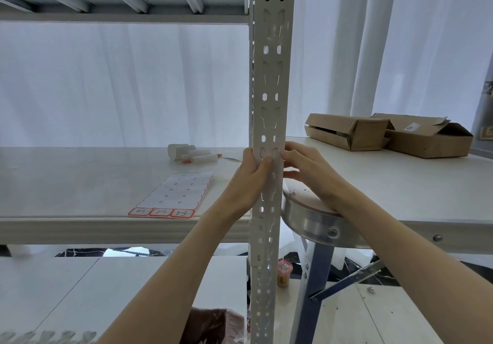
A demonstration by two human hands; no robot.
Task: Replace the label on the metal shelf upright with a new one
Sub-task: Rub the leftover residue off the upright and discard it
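Note:
The white perforated metal shelf upright (271, 77) runs top to bottom through the middle of the view. My left hand (246, 183) wraps its left edge at shelf height, thumb pressed on its front face. My right hand (306, 173) reaches in from the right, with its fingertips on the upright's right edge. Any label under the fingers is hidden. On the shelf (80, 183) to the left lies a label sheet (176, 193), mostly peeled, with three red-bordered written labels (161, 212) along its near edge.
White rolls and a marker (190, 154) lie at the back of the shelf. A round stool with a metal rim (312, 221) stands behind the upright to the right. Two cardboard boxes (386, 134) sit on a table (400, 183) at the right. A small cup (284, 274) sits lower down.

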